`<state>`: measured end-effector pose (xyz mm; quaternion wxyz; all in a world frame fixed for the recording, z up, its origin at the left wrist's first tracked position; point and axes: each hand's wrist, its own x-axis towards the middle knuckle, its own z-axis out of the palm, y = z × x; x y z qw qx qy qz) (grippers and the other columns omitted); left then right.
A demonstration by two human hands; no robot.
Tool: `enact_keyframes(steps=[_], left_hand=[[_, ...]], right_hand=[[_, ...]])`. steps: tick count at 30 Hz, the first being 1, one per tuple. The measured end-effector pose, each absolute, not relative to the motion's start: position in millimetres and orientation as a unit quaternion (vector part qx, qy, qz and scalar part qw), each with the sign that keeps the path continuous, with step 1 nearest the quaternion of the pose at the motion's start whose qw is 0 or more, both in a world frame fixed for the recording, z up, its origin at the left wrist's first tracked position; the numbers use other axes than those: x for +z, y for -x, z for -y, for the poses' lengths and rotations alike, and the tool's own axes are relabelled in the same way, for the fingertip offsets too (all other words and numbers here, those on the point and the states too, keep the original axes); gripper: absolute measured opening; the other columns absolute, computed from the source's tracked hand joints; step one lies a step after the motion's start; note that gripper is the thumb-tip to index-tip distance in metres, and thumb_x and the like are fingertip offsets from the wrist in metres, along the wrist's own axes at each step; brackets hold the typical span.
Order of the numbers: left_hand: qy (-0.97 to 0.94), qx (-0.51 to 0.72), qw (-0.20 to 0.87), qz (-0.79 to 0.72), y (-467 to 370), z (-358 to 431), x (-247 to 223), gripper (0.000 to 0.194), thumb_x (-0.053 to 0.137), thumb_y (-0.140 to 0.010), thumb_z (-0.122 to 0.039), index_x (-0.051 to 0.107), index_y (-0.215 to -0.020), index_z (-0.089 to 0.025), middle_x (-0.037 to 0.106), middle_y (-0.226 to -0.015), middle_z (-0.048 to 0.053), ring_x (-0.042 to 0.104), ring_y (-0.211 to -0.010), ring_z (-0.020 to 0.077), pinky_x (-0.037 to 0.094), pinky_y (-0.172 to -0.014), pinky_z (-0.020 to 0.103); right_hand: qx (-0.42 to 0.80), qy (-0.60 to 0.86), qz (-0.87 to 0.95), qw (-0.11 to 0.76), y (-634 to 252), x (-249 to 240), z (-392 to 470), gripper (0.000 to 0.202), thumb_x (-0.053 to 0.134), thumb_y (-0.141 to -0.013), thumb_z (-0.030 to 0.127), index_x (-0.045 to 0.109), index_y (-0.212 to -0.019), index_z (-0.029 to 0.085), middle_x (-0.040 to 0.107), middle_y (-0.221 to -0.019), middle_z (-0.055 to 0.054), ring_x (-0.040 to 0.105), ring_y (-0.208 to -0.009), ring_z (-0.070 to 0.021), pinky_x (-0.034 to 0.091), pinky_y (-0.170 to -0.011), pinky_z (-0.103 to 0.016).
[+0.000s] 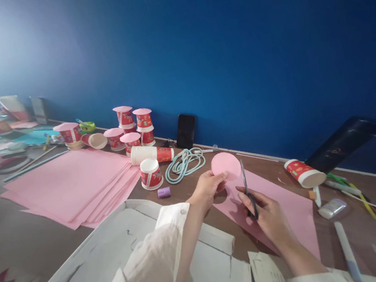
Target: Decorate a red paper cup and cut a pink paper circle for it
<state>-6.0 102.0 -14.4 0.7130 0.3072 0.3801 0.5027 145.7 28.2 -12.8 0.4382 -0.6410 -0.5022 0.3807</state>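
Note:
A round pink paper disc (226, 165) is pinched at its lower edge by my left hand (209, 187), thumb on top. My right hand (267, 213) is closed around the black handles of a pair of scissors (248, 193). Their blades point upward, close to the disc's right edge; whether they touch it I cannot tell. Beneath both hands lies a sheet of pink paper (285, 207) on the brown table. To the left of my left hand stand a red and white paper cup (151, 174) and a small purple cap (163, 192).
Pink-topped paper cups (143, 119) stand stacked near the blue wall, beside a phone (186, 131) and a coiled cable (184, 164). Pink sheets (73, 182) are piled left. A white cardboard tray (119, 254) lies in front. Another cup (303, 172) lies tipped at right.

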Motion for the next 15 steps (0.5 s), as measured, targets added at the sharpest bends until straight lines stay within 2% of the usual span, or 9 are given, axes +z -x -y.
enact_keyframes(steps=[15], left_hand=[[-0.31,0.502,0.713,-0.378,2.9,-105.5,-22.0,0.041,0.087,-0.055,-0.04,0.064,-0.075,-0.014,0.056,-0.064,-0.001,0.046,-0.054,0.0056,0.038,-0.057,0.022]], right_hand=[[0.387,0.639,0.509,0.427,-146.9,-15.3,-29.0,0.057,0.07,-0.076,0.059,0.072,-0.115,0.018,0.058,-0.059,0.004,0.049,-0.048,-0.0105,0.042,-0.054,-0.025]])
